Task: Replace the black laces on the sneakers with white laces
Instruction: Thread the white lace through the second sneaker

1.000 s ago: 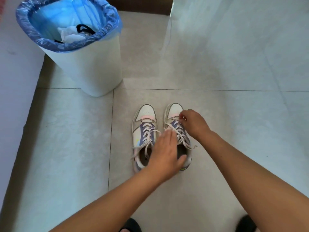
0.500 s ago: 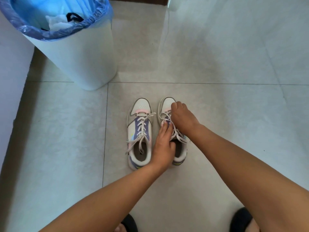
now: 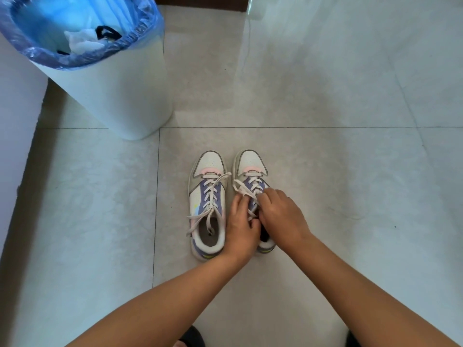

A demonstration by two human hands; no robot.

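Two white, lilac and pink sneakers stand side by side on the tiled floor, toes pointing away from me. The left sneaker (image 3: 208, 196) carries a white lace (image 3: 213, 194) with loose ends trailing over its opening. Both hands work over the middle of the right sneaker (image 3: 250, 164). My left hand (image 3: 240, 229) rests on its inner side with the thumb curled in at its white lace (image 3: 241, 189). My right hand (image 3: 280, 216) pinches that lace over the tongue. The collar of the right sneaker is mostly hidden by my hands.
A white bin (image 3: 112, 91) with a blue liner stands at the back left; a black lace (image 3: 107, 32) and white paper lie inside it. A pale wall (image 3: 15, 136) runs along the left. My dark slippers (image 3: 193, 336) show at the bottom edge.
My right hand has drawn back from the toe end of the right sneaker to its middle. My left hand stayed on the sneaker's inner side. The view shifted slightly.
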